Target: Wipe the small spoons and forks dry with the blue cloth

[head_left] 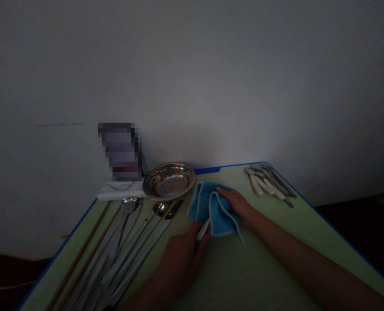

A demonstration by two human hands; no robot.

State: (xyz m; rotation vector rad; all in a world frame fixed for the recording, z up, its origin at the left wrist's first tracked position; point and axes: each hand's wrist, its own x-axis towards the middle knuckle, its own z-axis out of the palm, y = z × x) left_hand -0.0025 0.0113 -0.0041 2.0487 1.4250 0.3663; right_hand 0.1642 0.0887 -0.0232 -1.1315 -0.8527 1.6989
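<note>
OK, one piece in hand on my head-cam feed: my L hand (180, 255) pinches the pale handle (203, 230) of a utensil btwn thumb and fingers; my R hand (239, 204) is closed on a blue cloth (225, 219), thumb on top, w/ the cloth draped over the utensil's far end. Both are over the middle of the counter (244, 280), R of the steel bowl (170, 185) and nearer me.

Progress, my read: this piece is prob. mid-wipe, so not finished. Others lie in two lots: spoons (129, 204), knives (174, 209) and wooden sticks (83, 246) on the L; a small bunch of white-handled and all-metal cutlery (270, 185) near the far R corner. One lot may be done, the other left, but can't tell which, b/c nothing visible marks either as wiped.

Hard to see: the utensil's working end is under the cloth, so type unknown. R fingers are mostly behind the cloth. Long handles on the L overlap and run toward the bottom edge, so no firm count. The upright pixelated thing (123, 151) is unreadable; the white item (122, 191) before it could be cloth or packet, unsure. Pic's dark, so smears or damp wouldn't show.
</note>
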